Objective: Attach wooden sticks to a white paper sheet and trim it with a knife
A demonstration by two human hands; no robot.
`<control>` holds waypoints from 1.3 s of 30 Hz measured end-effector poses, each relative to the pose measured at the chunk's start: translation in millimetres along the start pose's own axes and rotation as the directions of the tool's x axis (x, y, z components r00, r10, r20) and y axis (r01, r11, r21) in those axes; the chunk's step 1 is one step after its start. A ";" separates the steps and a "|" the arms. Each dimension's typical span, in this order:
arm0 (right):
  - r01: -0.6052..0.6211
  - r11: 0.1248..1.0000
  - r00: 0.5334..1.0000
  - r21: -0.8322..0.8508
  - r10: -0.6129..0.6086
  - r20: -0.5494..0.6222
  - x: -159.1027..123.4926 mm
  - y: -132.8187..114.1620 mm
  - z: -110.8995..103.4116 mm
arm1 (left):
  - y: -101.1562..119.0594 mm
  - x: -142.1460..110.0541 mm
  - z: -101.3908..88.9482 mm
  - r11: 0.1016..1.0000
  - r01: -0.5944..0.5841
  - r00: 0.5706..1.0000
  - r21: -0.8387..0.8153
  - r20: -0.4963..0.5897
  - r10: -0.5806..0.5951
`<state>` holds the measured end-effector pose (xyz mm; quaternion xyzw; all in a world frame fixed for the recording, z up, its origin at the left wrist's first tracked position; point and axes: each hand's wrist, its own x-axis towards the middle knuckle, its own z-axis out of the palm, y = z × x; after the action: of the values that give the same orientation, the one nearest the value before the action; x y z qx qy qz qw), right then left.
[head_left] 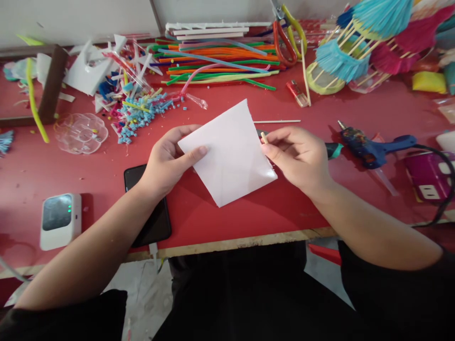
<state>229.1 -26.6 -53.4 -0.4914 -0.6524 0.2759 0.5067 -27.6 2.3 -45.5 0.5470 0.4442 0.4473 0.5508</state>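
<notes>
A square white sheet [227, 156], like foam board or stiff card, is held above the red table. My left hand [170, 158] grips its left corner, thumb on top and fingers behind. At the sheet's right edge, my right hand [298, 154] pinches a short pale wooden stick [264, 138] between thumb and fingers. Whether this hand also touches the sheet, I cannot tell. Beneath the right hand lies a tool with a dark and teal handle end [334, 150], mostly hidden. A thin white stick [279, 121] lies just beyond the sheet.
A blue glue gun [371, 147] lies right, its cord trailing. Paper-fringed stick models [341, 61], scissors [284, 42] and coloured pipe cleaners [220, 59] fill the back. Foam scraps [142, 111] lie left. A phone [156, 222] is under my left forearm, near a white device [61, 220].
</notes>
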 end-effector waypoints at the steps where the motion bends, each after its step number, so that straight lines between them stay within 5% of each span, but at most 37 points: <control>1: 0.018 1.000 1.000 0.001 -0.018 -0.003 0.0 -0.1 0.5 | -0.3 0.0 -0.1 1.000 0.011 1.000 -0.013 -0.001 -0.011; 6: -0.005 1.000 1.000 0.016 0.005 -0.029 -0.3 -0.7 2.7 | 2.9 -1.4 1.2 0.998 0.027 0.999 -0.056 0.024 -0.026; 11: -0.081 0.995 0.993 0.054 0.085 -0.075 0.2 -2.3 2.1 | 9.6 -3.2 3.0 0.989 0.103 0.983 -0.103 0.160 -0.086; 18: -0.030 0.998 0.982 0.048 0.038 -0.184 1.6 0.0 1.4 | 6.1 -2.3 -1.6 0.982 0.177 0.945 -0.070 0.289 -0.150; 27: 0.070 0.998 0.992 0.005 -0.069 -0.106 0.9 -5.7 1.0 | 1.5 -2.3 -0.4 0.998 0.038 0.997 -0.059 0.073 -0.034; 39: 0.193 0.952 0.978 -0.239 -0.206 -0.032 -1.2 -8.0 -3.6 | 3.4 -3.8 0.3 0.999 0.045 0.998 -0.018 0.048 -0.044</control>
<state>229.6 -31.1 -45.7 -0.4870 -0.7120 0.1303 0.4888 -28.1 -1.5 -42.0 0.5424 0.4388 0.4261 0.5759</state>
